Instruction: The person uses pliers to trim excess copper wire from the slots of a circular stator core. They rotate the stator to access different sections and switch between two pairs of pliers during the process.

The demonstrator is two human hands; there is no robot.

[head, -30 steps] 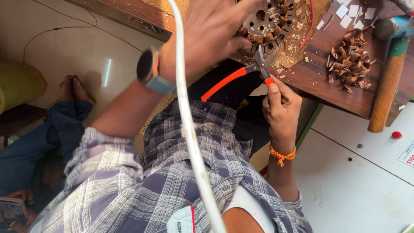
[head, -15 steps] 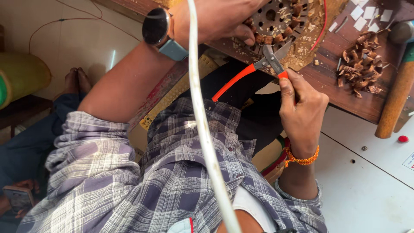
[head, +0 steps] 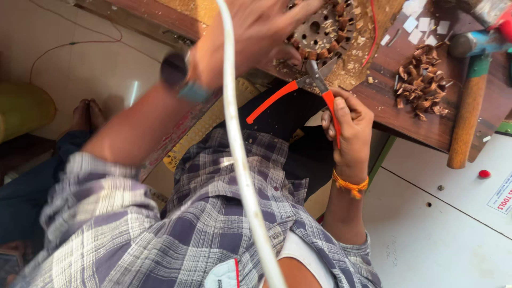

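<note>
Pale tiled floor at far left, dark wooden workbench (head: 410, 114) across the top right, strewn with sawdust. On it, a round metal motor stator (head: 325, 29) with copper winding stubs in its slots, at the bench's near edge. Left hand (head: 250, 37), blurred, spread over the stator's left side and pressing on it; whether closed around it, cannot tell. Wristwatch (head: 178, 74) on that wrist. Right hand (head: 346, 125) wrapped around one orange handle of the cutting pliers (head: 314, 80), other handle splayed out to the left, jaws at the stator's near rim. Right of the stator, a pile of cut copper scraps (head: 421, 85). Further right, a wooden-handled hammer (head: 469, 106). White cable (head: 240, 160) hanging down through the foreground.
</note>
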